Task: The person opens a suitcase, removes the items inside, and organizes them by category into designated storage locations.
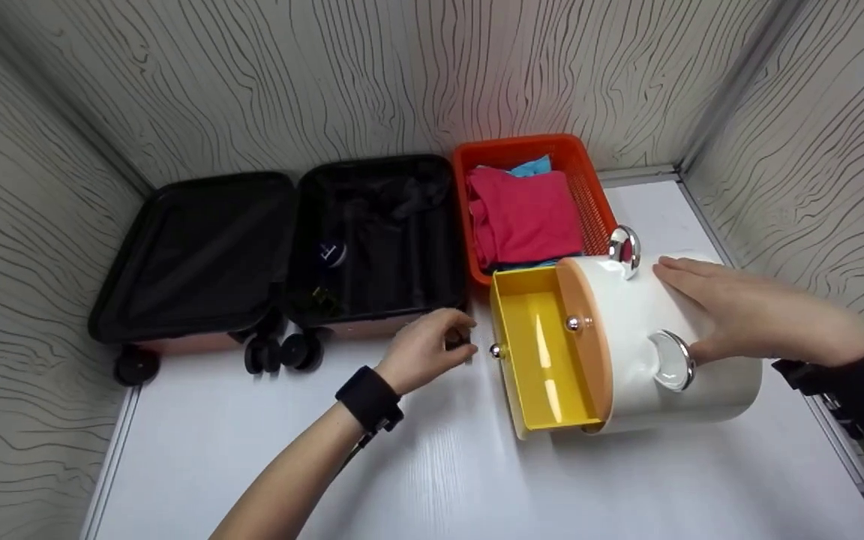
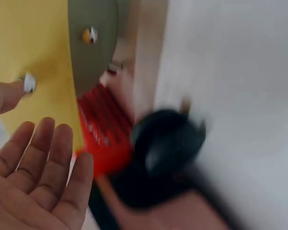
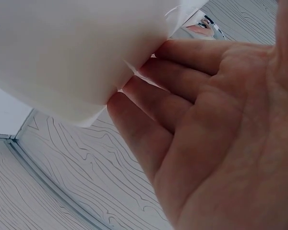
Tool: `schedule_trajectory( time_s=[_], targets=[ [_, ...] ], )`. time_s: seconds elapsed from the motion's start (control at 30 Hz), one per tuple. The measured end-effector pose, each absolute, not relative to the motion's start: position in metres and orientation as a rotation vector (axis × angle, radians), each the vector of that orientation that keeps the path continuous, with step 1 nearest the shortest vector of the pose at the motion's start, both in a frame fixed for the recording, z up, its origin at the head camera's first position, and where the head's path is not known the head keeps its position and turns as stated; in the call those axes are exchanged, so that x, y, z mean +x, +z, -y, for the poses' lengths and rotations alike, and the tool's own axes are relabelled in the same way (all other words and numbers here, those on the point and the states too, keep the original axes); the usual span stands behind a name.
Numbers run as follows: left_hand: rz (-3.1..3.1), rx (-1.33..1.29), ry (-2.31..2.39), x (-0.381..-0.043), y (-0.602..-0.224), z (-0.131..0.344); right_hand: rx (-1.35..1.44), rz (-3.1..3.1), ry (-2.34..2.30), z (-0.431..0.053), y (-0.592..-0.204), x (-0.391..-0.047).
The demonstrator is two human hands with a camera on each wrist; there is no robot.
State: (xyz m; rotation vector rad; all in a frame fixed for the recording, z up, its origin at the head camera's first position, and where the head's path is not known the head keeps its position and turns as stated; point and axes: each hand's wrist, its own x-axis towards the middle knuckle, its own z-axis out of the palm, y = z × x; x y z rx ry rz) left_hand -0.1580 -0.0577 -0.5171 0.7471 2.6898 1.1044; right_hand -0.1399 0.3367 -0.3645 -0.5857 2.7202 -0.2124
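Note:
A white rounded storage box with an orange front stands on the table at the right. Its yellow drawer is pulled out and looks bare inside. My left hand is just left of the drawer's silver knob, thumb and index finger curved with a gap between them. In the left wrist view, its thumb overlaps the knob while the other fingers extend loosely. My right hand rests on the box's white side, fingers spread; the right wrist view has its fingertips against the white surface.
An open suitcase lies at the back left, with a dark blue round item inside. Beside it, an orange-red basket holds folded pink cloth and blue cloth. Patterned wall panels enclose the table.

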Motion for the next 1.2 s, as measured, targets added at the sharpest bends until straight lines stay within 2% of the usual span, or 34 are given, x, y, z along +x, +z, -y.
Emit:
schedule_trajectory(
  time_s=[0.3,0.53,0.73,1.07,1.2],
  targets=[
    [-2.954,0.500,0.762,-0.210,-0.485,0.146,-0.597,-2.718,-0.228,-0.337,-0.365,-0.142],
    [-2.935,0.311,0.565,-0.240,-0.486,0.192,-0.597,-2.721,-0.240,-0.338,-0.365,-0.141],
    [-2.845,0.196,0.486,-0.250,-0.496,0.204,-0.604,-2.723,-0.238,-0.339,-0.363,-0.140],
    [-2.643,-0.047,0.384,-0.254,-0.505,0.199,-0.616,-2.737,-0.251,-0.339,-0.362,-0.136],
    [-2.589,-0.064,0.330,-0.258,-0.513,0.200,-0.597,-2.733,-0.247,-0.337,-0.361,-0.136]
  ],
)
